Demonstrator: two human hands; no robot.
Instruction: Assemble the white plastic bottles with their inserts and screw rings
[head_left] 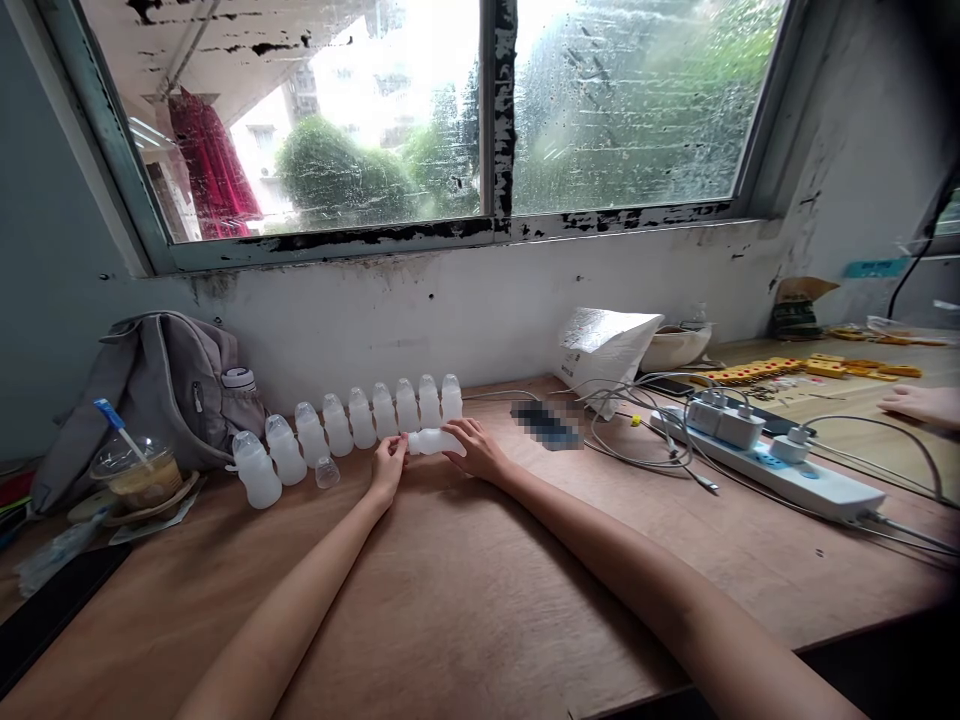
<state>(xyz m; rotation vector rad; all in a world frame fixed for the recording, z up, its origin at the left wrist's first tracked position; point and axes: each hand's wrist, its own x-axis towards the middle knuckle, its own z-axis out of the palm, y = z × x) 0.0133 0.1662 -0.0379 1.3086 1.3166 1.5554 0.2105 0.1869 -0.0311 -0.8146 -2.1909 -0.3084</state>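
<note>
A frosted white baby bottle [431,442] lies sideways between my two hands, just above or on the wooden table. My right hand [474,448] is wrapped over its base end. The fingers of my left hand [388,466] pinch at its narrow top end; what exactly lies between those fingertips is too small to make out. Behind my hands several similar bottles [310,432] stand upright in a slanting row, with clear domed caps on top. A loose clear cap [327,473] rests on the table in front of the row, left of my left hand.
At left are a grey backpack [172,375] and an iced drink cup [139,470] with a straw. To the right lie tangled cables [660,450], a white power strip [795,475] and a white pouch [600,350]. Another person's hand [904,400] rests at the far right.
</note>
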